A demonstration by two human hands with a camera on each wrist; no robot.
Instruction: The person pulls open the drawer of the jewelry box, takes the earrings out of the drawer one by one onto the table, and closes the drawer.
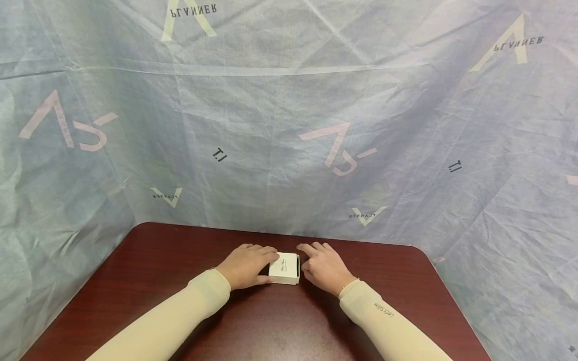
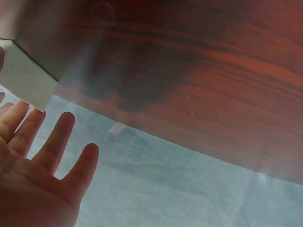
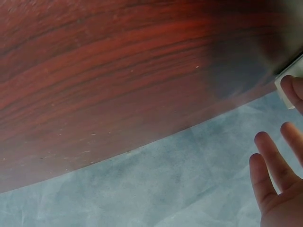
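Observation:
A small white box (image 1: 283, 265) with dark lettering on its top lies on the table, a dark gap along its right end. At its left end, my left hand (image 1: 247, 264) grips it, thumb at the near corner and a finger at the far corner. In the left wrist view, the fingers of that hand (image 2: 40, 170) reach up against the box (image 2: 28, 78). My right hand (image 1: 326, 267) is at the box's right end, index finger stretched forward. In the right wrist view, a fingertip (image 3: 287, 86) overlaps the box's corner, and the other fingers are spread; contact is hard to tell.
The dark red wooden table (image 1: 135, 291) has rounded far corners. Close behind its far edge hangs a grey-blue cloth (image 1: 262, 110) with printed letters, which also runs down both sides. Pale sleeves (image 1: 176, 311) cover both forearms.

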